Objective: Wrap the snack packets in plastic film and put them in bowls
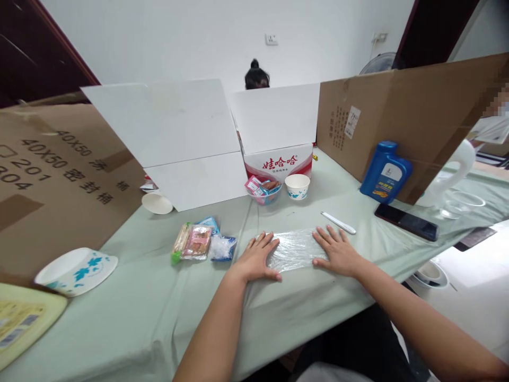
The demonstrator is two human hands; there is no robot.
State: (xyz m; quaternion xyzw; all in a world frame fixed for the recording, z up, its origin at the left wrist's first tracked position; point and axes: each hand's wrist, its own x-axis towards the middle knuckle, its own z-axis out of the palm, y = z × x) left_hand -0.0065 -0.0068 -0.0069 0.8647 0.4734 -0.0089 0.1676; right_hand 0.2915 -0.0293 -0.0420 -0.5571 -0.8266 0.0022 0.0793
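A sheet of clear plastic film (297,250) lies spread on the pale green cloth in front of me. My left hand (258,258) rests flat with fingers apart on its left end. On the right end lies my right hand (337,252), also flat and spread. Just beyond the right fingers is a white utility knife (338,222). Left of my left hand sit a small blue-and-clear packet (222,248), a pink-and-clear snack packet (198,241) and a bundle of toothpicks with a green end (182,243).
Behind the film stand a clear bowl of packets (264,191) and a paper bowl (297,187). To the right are a blue bottle (385,172) and a phone (406,222). Cardboard panels (191,127) wall the back; a tipped paper bowl (77,270) lies left. A person's head (256,77) shows behind.
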